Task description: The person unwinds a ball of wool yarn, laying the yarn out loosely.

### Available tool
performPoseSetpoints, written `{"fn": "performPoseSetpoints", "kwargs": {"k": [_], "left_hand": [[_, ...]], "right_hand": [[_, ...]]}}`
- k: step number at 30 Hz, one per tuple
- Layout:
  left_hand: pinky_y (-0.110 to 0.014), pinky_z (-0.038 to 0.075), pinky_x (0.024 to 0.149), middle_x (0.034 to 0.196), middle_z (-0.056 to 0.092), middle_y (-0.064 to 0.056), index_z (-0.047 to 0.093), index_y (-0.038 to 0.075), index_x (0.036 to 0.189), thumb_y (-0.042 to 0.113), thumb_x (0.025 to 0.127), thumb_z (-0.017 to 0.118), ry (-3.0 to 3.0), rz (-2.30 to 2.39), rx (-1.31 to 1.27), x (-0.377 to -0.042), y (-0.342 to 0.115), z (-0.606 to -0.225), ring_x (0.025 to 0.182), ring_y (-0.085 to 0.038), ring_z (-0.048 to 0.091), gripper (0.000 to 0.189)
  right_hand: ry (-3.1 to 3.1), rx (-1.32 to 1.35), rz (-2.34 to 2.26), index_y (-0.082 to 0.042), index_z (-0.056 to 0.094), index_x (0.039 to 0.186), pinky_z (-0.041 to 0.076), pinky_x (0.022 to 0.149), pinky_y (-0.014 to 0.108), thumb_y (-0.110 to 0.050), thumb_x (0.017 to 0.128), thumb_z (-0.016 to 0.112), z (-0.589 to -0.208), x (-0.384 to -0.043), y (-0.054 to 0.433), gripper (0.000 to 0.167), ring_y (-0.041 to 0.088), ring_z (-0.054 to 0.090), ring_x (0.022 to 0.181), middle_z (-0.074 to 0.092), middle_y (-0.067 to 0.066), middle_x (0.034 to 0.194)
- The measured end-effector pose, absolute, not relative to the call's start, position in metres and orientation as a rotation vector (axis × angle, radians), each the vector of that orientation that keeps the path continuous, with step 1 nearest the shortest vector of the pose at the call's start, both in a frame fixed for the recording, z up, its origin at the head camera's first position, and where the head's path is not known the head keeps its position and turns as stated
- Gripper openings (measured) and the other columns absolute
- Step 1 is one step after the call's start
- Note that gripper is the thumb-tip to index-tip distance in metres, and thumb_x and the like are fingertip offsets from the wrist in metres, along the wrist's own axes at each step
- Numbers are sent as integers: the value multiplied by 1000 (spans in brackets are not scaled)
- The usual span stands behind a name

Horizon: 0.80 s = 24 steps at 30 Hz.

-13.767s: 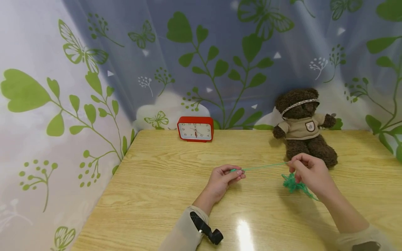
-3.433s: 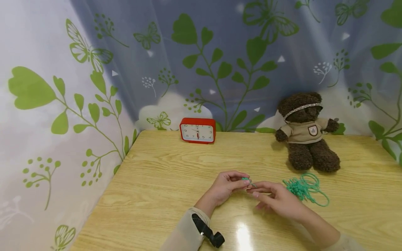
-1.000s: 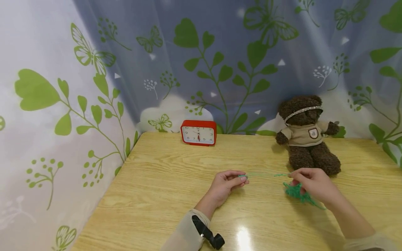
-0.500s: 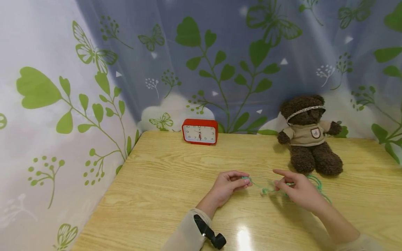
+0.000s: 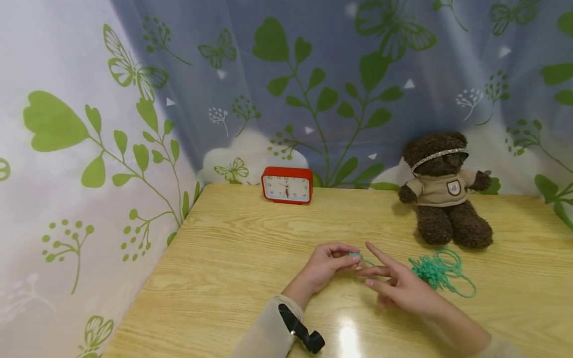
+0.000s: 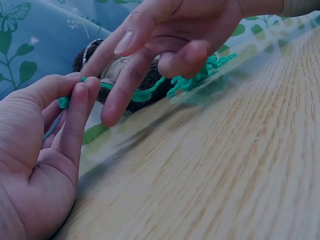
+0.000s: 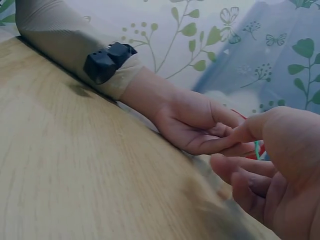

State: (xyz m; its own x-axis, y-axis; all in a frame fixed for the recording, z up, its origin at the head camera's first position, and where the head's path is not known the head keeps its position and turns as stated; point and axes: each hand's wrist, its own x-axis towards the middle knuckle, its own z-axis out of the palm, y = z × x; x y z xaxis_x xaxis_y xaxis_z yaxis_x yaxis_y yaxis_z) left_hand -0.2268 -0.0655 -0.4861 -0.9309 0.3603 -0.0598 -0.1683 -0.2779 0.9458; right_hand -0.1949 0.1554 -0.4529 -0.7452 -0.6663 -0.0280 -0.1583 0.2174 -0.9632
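My left hand (image 5: 320, 271) pinches a small green piece of yarn (image 5: 354, 255) between thumb and fingertips. From that pinch a green strand (image 6: 145, 95) trails toward the right, passing behind the other hand's fingers in the left wrist view. Close beside the pinch is my right hand (image 5: 403, 287), its index finger pointing forward and the other fingers loosely spread. In the right wrist view its thumb and fingers stand apart, with no yarn gripped between them. Right of this hand a tangled heap of green yarn (image 5: 431, 271) lies on the table, a loop spreading from its right side.
A red alarm clock (image 5: 287, 186) stands near the table's back edge. At the back right sits a brown teddy bear (image 5: 440, 194) in a beige shirt. The wooden table (image 5: 215, 278) meets a leaf-patterned curtain (image 5: 241, 84) behind and on the left.
A second ago the right hand held the strand stretched taut to the right. It has since released the strand and moved left to the left hand, which keeps its pinch.
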Motion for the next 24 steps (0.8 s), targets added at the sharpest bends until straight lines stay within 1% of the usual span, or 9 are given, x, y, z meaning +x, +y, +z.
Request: {"fn": "performPoseSetpoints", "kwargs": {"k": [3, 6, 7, 10, 13, 16, 19, 24], "left_hand": [[-24, 62, 83, 94, 75, -6, 64, -14, 118, -4, 91, 67, 1615, 2236, 236, -225, -66, -484, 84, -12, 73, 29], [-22, 62, 82, 94, 74, -5, 64, -14, 118, -4, 91, 67, 1612, 2219, 228, -224, -66, -483, 84, -11, 72, 29], [-22, 61, 82, 93, 73, -3, 64, -14, 118, -4, 91, 67, 1613, 2216, 232, -224, -66, -482, 84, -10, 72, 29], [-23, 61, 84, 94, 72, 1, 64, -14, 118, -4, 91, 68, 1645, 2219, 237, -224, -65, -482, 85, -9, 71, 29], [-24, 61, 85, 95, 72, 1, 64, -15, 117, -5, 91, 68, 1650, 2232, 238, -225, -66, -481, 85, -9, 71, 29], [-25, 61, 86, 95, 71, -1, 63, -15, 118, -6, 91, 67, 1634, 2246, 237, -226, -66, -481, 85, -10, 72, 30], [-25, 62, 86, 95, 72, -1, 62, -16, 120, -5, 91, 67, 1622, 2255, 240, -226, -66, -482, 86, -12, 73, 31], [-26, 62, 87, 94, 72, -1, 61, -17, 120, -4, 91, 67, 1609, 2263, 254, -226, -66, -483, 87, -13, 74, 32]], "right_hand": [[2027, -740, -1526, -8, 7, 161, 60, 55, 37, -20, 104, 55, -455, -193, 153, 76, 27, 70, 68, 46, 36, 143], [2020, -708, -1494, 2, 23, 157, 60, 59, 35, -21, 105, 53, -454, -193, 153, 64, 26, 72, 77, 47, 33, 144], [2028, -695, -1483, 4, 29, 154, 60, 60, 35, -22, 105, 53, -454, -194, 154, 60, 25, 72, 79, 50, 32, 143], [2069, -647, -1471, 6, 48, 142, 61, 63, 36, -26, 106, 51, -452, -195, 154, 49, 24, 73, 82, 60, 27, 134], [2145, -598, -1484, 5, 58, 131, 61, 62, 35, -30, 105, 51, -449, -197, 154, 44, 22, 73, 80, 68, 22, 122], [2218, -548, -1513, 3, 63, 125, 61, 62, 35, -32, 105, 52, -447, -198, 156, 41, 21, 73, 78, 71, 20, 116], [2257, -519, -1548, 4, 64, 121, 61, 62, 36, -31, 105, 51, -443, -199, 160, 41, 22, 72, 76, 72, 20, 111], [2317, -515, -1547, 6, 65, 117, 58, 58, 34, -29, 106, 51, -438, -199, 169, 40, 22, 69, 72, 73, 9, 97]]}}
